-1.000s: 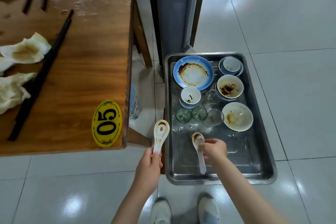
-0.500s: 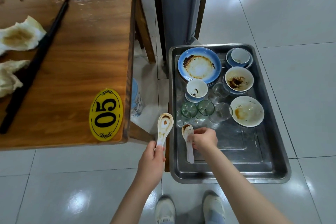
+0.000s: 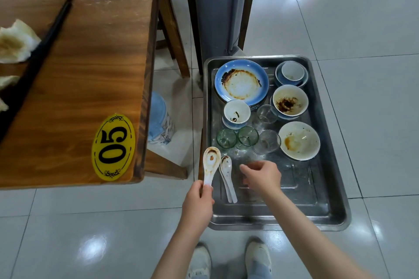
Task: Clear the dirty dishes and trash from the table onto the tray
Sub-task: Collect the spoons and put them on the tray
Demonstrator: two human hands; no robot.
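You are working well into the job: the tray (image 3: 335,208) at 3 o'clock of the table (image 3: 90,75) is carrying plate, bowls and glasses, while chopsticks (image 3: 45,41) and napkins (image 3: 15,41) are lying uncleared at its 9 o'clock. Your right hand (image 3: 263,176) is hovering loose-fingered and empty just 3 o'clock of the laid spoon (image 3: 227,176). Your left hand (image 3: 199,204) is pinching the second spoon (image 3: 210,163) by its handle over the tray's 9 o'clock rim.

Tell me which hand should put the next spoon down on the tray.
Left. The left hand already pinches a dirty spoon by its handle at the tray's near-left edge, beside the spoon lying in the tray. The right hand hovers over the tray, holding nothing.
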